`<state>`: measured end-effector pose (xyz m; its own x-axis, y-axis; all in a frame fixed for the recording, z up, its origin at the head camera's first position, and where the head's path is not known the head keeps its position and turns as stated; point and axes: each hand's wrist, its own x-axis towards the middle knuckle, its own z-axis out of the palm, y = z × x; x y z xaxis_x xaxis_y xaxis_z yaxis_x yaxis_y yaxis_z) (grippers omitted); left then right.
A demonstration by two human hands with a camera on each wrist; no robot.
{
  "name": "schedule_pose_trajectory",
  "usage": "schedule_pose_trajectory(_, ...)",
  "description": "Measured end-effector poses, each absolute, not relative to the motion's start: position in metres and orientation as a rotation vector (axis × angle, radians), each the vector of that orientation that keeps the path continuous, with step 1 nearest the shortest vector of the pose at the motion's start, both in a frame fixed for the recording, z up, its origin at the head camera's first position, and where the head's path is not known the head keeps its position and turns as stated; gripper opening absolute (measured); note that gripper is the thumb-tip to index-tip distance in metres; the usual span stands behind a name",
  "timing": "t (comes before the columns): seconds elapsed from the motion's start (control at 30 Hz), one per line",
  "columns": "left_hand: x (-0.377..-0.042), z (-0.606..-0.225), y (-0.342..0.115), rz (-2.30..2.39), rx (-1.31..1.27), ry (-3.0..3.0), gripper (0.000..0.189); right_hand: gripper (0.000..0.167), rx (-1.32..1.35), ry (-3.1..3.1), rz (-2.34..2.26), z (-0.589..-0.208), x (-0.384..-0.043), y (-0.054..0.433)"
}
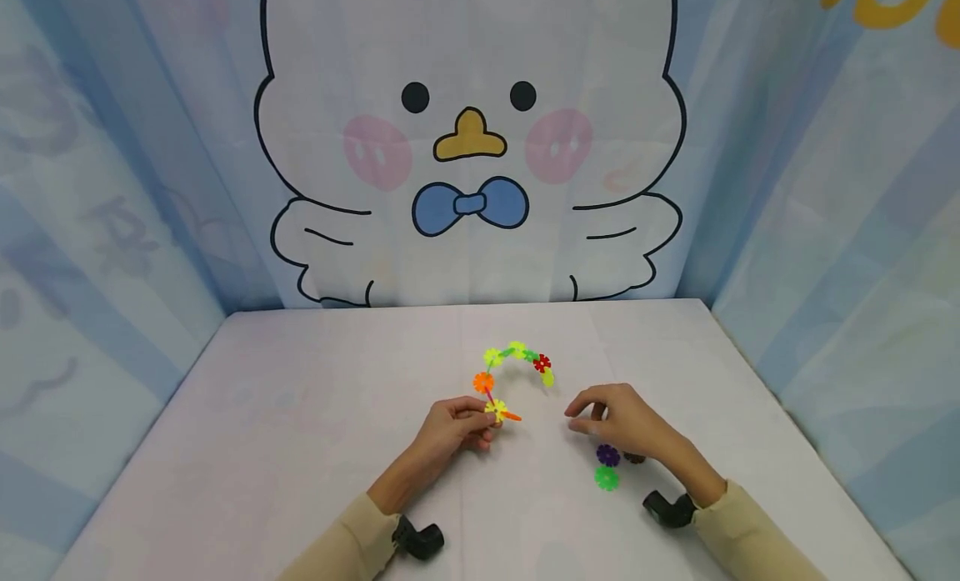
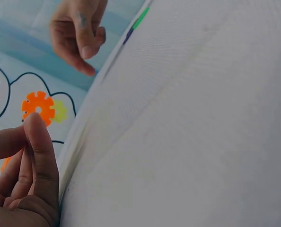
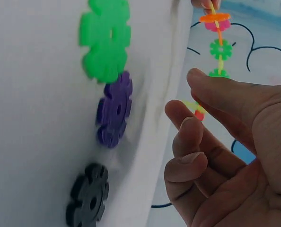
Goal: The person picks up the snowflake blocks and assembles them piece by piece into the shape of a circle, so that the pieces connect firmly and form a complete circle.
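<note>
My left hand (image 1: 450, 427) pinches a yellow notched snowflake disc (image 1: 497, 408) between thumb and fingers. An orange disc (image 1: 512, 416), seen edge-on, is joined to it. From there a curved chain of linked discs runs up and to the right, through another orange disc (image 1: 483, 383) and yellow and green ones to a red disc (image 1: 542, 363) near its far end. My right hand (image 1: 628, 418) is apart from the chain, fingers loosely bent, nothing between thumb and fingertips. Below it lie a purple disc (image 3: 115, 111), a green disc (image 3: 106, 40) and a black disc (image 3: 89, 196).
A white cloth-covered table (image 1: 300, 398) lies under both hands. Printed curtains (image 1: 847, 231) stand around its back and sides, the back one showing a cartoon bird (image 1: 468, 264). Black wrist cameras (image 1: 420, 539) sit at both sleeves.
</note>
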<state>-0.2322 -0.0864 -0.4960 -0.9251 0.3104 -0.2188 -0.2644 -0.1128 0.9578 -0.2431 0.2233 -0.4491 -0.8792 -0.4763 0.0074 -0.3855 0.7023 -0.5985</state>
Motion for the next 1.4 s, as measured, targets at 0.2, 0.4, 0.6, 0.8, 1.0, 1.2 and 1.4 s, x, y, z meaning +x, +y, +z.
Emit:
schedule_pose_trajectory(0.2, -0.235, -0.494, -0.092, 2.063, 0.015, 1.847, 0.026, 0.014, -0.693, 2.721, -0.812, -0.440, -0.239, 0.246)
schedule_pose_trajectory(0.4, -0.238, -0.494, -0.098, 2.058, -0.008, 1.874, 0.027, 0.017, -0.714, 2.698, -0.766, -0.432, -0.233, 0.267)
schedule_pose_trajectory(0.6, -0.240, -0.497, -0.105, 2.049, -0.003, 1.901, 0.026, 0.019, -0.685, 2.675, -0.743, -0.429, -0.228, 0.281)
schedule_pose_trajectory(0.8, -0.241, -0.497, -0.112, 2.046, -0.001, 1.900, 0.024, 0.021, -0.669, 2.674, -0.708, -0.431, -0.227, 0.285)
schedule_pose_trajectory(1.0, -0.243, -0.498, -0.115, 2.045, -0.013, 1.887, 0.027, 0.021, -0.641, 2.677, -0.675, -0.433, -0.228, 0.284)
schedule_pose_trajectory(1.2, -0.247, -0.499, -0.113, 2.062, -0.003, 1.874, 0.028, 0.019, -0.601, 2.685, -0.661, -0.435, -0.228, 0.282)
schedule_pose_trajectory(1.4, -0.247, -0.498, -0.111, 2.065, 0.004, 1.869, 0.025, 0.018, -0.572, 2.674, -0.668, -0.434, -0.227, 0.279)
